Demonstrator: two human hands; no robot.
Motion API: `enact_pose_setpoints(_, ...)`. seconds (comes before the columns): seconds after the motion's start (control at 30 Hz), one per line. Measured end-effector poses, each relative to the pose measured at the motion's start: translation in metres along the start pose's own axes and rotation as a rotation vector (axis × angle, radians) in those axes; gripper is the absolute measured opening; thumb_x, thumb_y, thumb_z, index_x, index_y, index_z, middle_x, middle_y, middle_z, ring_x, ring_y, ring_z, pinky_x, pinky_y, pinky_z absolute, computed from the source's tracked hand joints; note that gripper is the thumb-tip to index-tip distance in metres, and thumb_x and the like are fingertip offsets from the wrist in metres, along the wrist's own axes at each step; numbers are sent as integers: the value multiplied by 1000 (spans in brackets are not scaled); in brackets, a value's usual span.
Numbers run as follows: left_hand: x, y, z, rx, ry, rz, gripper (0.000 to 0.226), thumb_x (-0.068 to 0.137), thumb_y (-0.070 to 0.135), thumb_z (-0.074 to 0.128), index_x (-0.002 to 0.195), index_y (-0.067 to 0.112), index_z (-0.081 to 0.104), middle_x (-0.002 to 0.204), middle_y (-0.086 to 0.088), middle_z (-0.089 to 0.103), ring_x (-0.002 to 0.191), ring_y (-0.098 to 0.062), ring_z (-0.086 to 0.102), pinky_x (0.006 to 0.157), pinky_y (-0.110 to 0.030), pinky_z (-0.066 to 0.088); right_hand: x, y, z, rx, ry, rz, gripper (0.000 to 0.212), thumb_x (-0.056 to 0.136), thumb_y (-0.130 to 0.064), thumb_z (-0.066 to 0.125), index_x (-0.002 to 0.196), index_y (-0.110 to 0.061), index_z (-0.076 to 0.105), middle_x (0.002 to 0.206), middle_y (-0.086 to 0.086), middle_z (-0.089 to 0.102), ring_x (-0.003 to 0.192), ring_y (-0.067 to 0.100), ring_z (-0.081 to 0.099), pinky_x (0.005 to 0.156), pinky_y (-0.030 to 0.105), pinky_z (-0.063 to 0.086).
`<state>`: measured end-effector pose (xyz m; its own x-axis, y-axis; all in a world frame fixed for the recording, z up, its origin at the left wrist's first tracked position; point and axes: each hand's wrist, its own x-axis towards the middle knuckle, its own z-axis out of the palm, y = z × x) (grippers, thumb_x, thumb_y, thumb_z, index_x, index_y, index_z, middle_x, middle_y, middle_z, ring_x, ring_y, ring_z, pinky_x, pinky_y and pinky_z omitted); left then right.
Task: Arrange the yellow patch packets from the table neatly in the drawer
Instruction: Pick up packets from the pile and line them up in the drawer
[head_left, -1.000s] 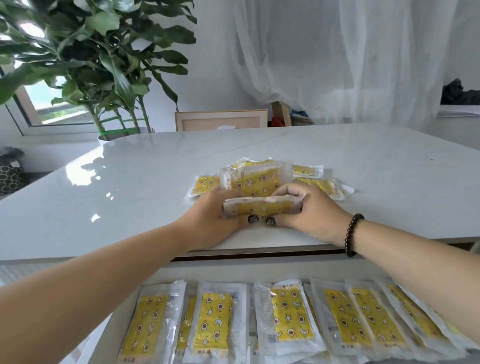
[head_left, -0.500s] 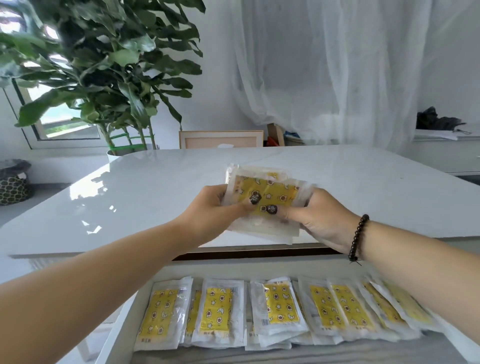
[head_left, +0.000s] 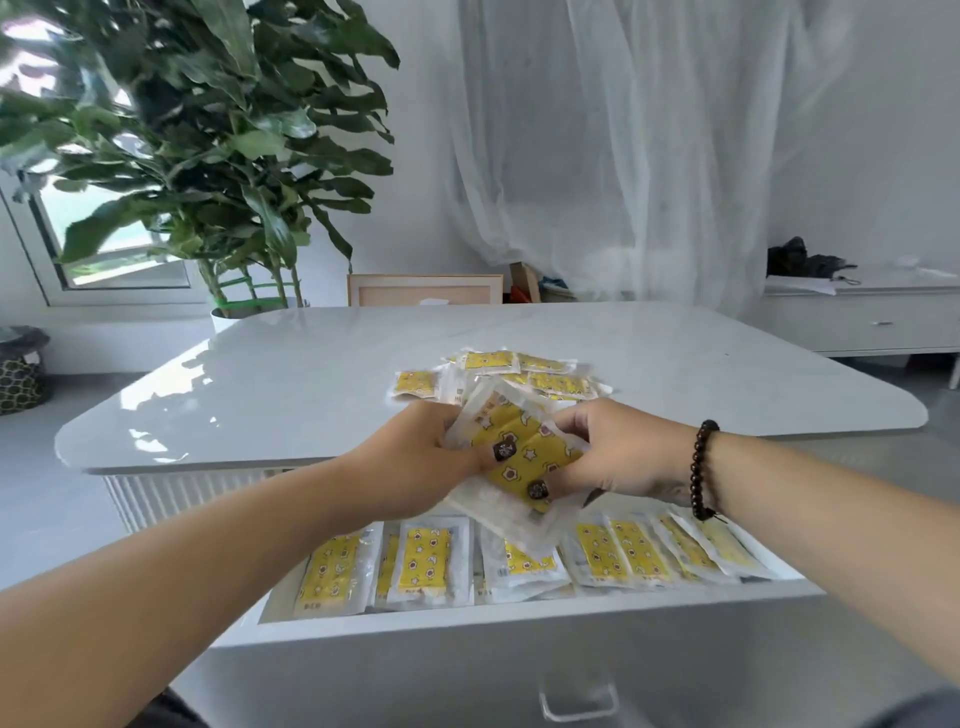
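A small stack of yellow patch packets (head_left: 524, 447) hangs in the air over the table's near edge, tilted. My left hand (head_left: 415, 462) grips its left side with the thumb on top. My right hand (head_left: 618, 452), with a dark bead bracelet at the wrist, grips its right side. More yellow packets (head_left: 540, 376) lie in a loose pile on the white table (head_left: 291, 395) just behind my hands. Below, the open white drawer (head_left: 519, 623) holds a row of several packets (head_left: 426, 564) side by side.
A large potted plant (head_left: 208, 156) stands behind the table's far left corner. A framed board (head_left: 423, 291) leans beyond the far edge. A white sideboard (head_left: 862, 317) is at the right, and a dark basket (head_left: 21, 369) sits on the floor at the left.
Both hands lifted the stack off the table and brought it back toward the drawer, turning its yellow face upward. The view pulled back, showing the drawer's front.
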<state>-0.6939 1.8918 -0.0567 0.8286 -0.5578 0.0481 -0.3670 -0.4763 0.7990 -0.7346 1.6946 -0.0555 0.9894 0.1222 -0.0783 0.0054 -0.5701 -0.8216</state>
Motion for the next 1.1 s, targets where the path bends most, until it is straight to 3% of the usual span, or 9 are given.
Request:
enact_pose_setpoints(0.1, -5, -4, 2, -15, -13, -37, 13, 92, 28, 62, 93, 18, 71, 86, 1, 74, 76, -15, 68, 77, -29, 57, -3, 1, 6, -13, -25, 44, 25, 79, -4, 73, 100, -15, 65, 101, 5, 70, 79, 17, 70, 63, 24, 57)
enact_pose_setpoints(0.2, -8, -7, 3, -15, -39, -61, 14, 92, 27, 63, 98, 18, 71, 98, -6, 75, 97, -33, 68, 89, -49, 54, -5, 0, 14, -108, -35, 48, 22, 82, -7, 70, 96, -19, 58, 98, 2, 68, 79, 13, 67, 68, 23, 56)
enact_pose_setpoints(0.3, -10, -10, 4, 15, -58, -73, 13, 92, 28, 63, 99, 20, 70, 101, -8, 74, 99, -36, 66, 88, -53, 53, -3, 4, 24, -205, -36, 66, 30, 85, -10, 67, 112, -17, 56, 107, 3, 69, 91, 17, 67, 78, 26, 55)
enact_pose_setpoints(0.47, -10, -11, 2, 88, -20, 10, 12, 88, 31, 66, 91, 42, 62, 96, 19, 66, 89, -10, 66, 75, -21, 54, 5, 16, 7, -200, -78, 141, 35, 84, -11, 67, 117, -14, 56, 112, 6, 68, 102, 25, 67, 88, 41, 55)
enact_pose_setpoints(0.53, -9, -14, -2, 110, 14, 43, 15, 87, 35, 67, 98, 44, 62, 103, 25, 59, 90, -6, 63, 70, -12, 47, 5, 27, -12, -132, -86, 228, 33, 84, -3, 65, 116, -8, 56, 111, 11, 67, 100, 26, 68, 85, 40, 57)
enact_pose_setpoints(0.67, -3, -25, -7, 130, 28, 21, 23, 87, 31, 68, 109, 39, 67, 116, 18, 60, 100, -23, 67, 81, -30, 56, 13, 69, -36, -56, -79, 509, 22, 86, -1, 63, 107, -6, 58, 96, 13, 68, 78, 24, 69, 64, 33, 57)
enact_pose_setpoints(0.87, 8, -43, -2, 322, -82, 0, 24, 87, 37, 66, 109, 44, 63, 123, 13, 52, 112, -15, 59, 95, -35, 51, 40, 145, -33, -112, 72, 954, 21, 87, -11, 64, 103, -3, 52, 89, 17, 59, 72, 28, 57, 55, 30, 47)
enact_pose_setpoints(1.0, 14, -49, 2, 332, -110, -7, 22, 88, 36, 65, 107, 45, 63, 122, 15, 49, 114, -7, 53, 99, -27, 45, 57, 175, -25, -215, 65, 968, 36, 84, -17, 67, 113, -3, 52, 102, 14, 64, 76, 23, 60, 60, 26, 50)
enact_pose_setpoints(1.1, 22, -53, 3, 307, -97, -13, 22, 89, 33, 63, 105, 47, 65, 117, 17, 50, 107, -4, 55, 96, -27, 47, 65, 183, -12, -252, 100, 894, 23, 87, -17, 63, 99, -4, 48, 73, 9, 58, 53, 14, 55, 41, 15, 41)
